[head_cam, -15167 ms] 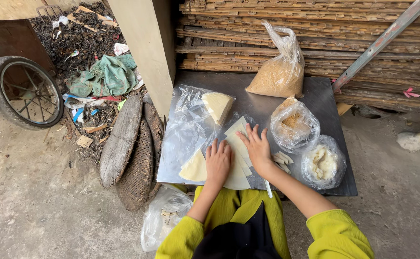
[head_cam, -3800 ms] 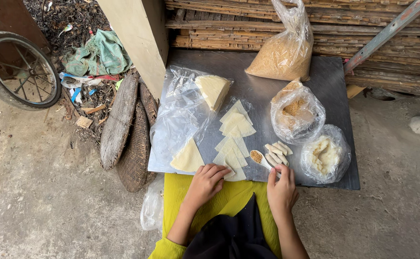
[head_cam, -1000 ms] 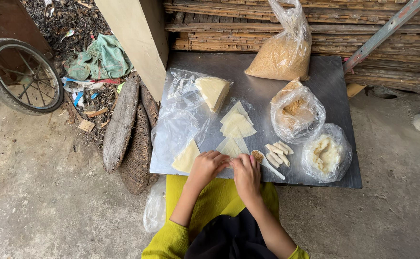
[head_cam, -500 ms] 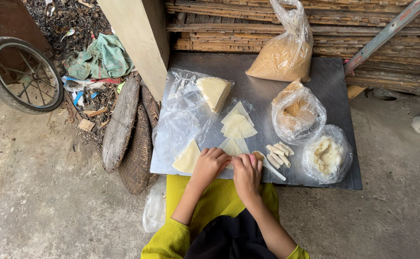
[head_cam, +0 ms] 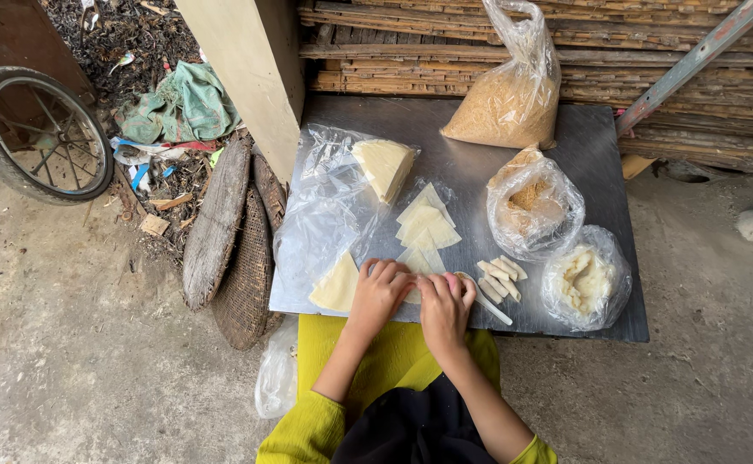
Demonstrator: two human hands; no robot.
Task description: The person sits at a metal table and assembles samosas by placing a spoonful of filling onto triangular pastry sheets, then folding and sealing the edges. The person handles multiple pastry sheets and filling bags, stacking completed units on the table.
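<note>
My left hand (head_cam: 382, 290) and my right hand (head_cam: 445, 302) lie side by side at the near edge of a dark metal tabletop (head_cam: 565, 129), fingers curled down over a pale triangular wrapper sheet (head_cam: 412, 295) that they mostly hide. More loose triangular wrappers (head_cam: 426, 225) are spread just beyond the hands. A single triangular stack (head_cam: 338, 284) lies left of my left hand. Several finished rolled pieces (head_cam: 498, 277) sit right of my right hand, with a thin white stick (head_cam: 490, 308) beside them.
A thick wrapper stack (head_cam: 383, 166) rests on clear plastic. Three plastic bags stand at the right: brown crumbs (head_cam: 509, 101), a brown filling (head_cam: 533, 204), a white filling (head_cam: 586, 277). A concrete post (head_cam: 247, 69), woven baskets (head_cam: 234, 249) and a wheel (head_cam: 37, 133) are at the left.
Both hands moved from the table's near edge up onto the wrapper and came together, fingers curling over it. In the past half second they barely shifted.
</note>
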